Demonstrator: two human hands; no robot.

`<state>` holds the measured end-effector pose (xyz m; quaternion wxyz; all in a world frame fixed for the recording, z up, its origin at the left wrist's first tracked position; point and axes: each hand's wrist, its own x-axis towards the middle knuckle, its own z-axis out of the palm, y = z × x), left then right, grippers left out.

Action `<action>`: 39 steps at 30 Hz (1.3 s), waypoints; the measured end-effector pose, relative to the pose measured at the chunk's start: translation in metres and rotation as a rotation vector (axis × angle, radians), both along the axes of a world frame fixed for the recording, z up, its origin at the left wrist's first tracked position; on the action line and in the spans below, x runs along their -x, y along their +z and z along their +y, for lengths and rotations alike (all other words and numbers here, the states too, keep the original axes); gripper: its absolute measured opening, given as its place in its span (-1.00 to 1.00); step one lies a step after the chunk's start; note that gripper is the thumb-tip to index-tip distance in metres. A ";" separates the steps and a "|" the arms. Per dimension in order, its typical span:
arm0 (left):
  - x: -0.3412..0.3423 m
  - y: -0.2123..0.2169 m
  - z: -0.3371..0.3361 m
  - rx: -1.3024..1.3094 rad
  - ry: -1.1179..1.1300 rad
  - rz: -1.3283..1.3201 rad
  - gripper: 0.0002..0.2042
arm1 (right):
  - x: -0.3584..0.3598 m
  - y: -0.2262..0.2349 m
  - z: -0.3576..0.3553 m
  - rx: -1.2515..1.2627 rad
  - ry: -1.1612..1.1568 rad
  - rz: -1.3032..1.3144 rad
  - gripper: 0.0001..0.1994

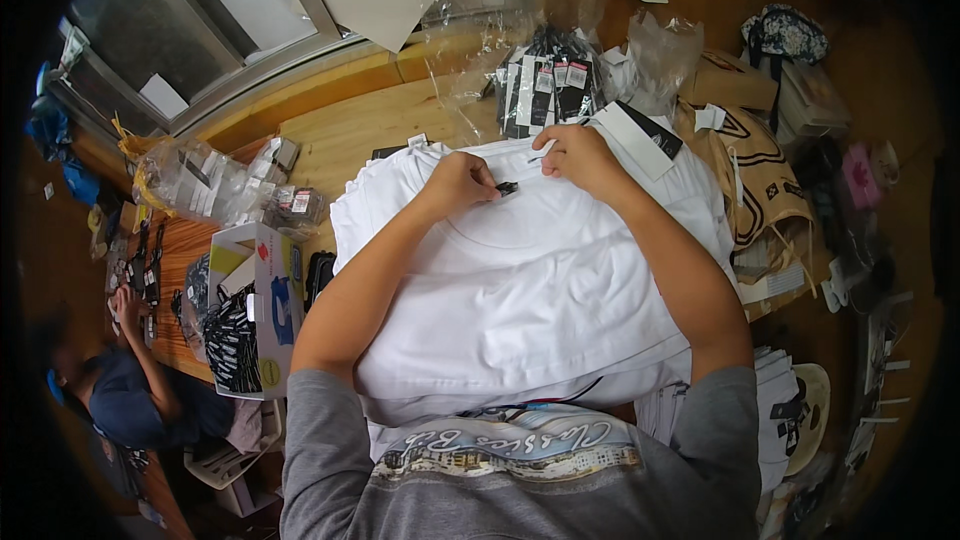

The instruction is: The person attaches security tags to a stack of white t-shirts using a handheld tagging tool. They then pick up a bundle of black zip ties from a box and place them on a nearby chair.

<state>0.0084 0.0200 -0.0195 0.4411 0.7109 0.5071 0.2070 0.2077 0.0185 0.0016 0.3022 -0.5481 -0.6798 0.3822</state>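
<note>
Shirts, white and stacked, lie on the wooden counter right before the person. At the collar, the left hand is pinched together on a small black tag; the right hand is closed on a thin white strip just beside it. The tag could slip or sit crooked if the pinch loosens, and tugging could rumple the top shirt.
</note>
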 end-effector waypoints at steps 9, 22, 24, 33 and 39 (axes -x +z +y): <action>0.007 -0.001 0.006 0.123 -0.043 -0.108 -0.88 | 0.031 0.015 -0.027 -0.163 -0.025 -0.350 -0.95; 0.007 -0.001 0.011 0.170 -0.073 -0.193 -0.87 | 0.026 0.005 -0.023 -0.080 -0.078 -0.317 -0.94; 0.009 -0.002 0.012 0.177 -0.082 -0.207 -0.87 | 0.030 0.000 -0.024 -0.064 -0.078 -0.311 -0.94; 0.016 -0.017 0.009 -0.061 -0.026 -0.123 -0.82 | 0.048 -0.028 -0.025 -0.123 0.008 -0.265 -0.73; -0.040 -0.085 0.067 -1.049 -0.238 0.254 -0.68 | 0.029 -0.030 -0.030 0.427 0.146 0.297 -0.83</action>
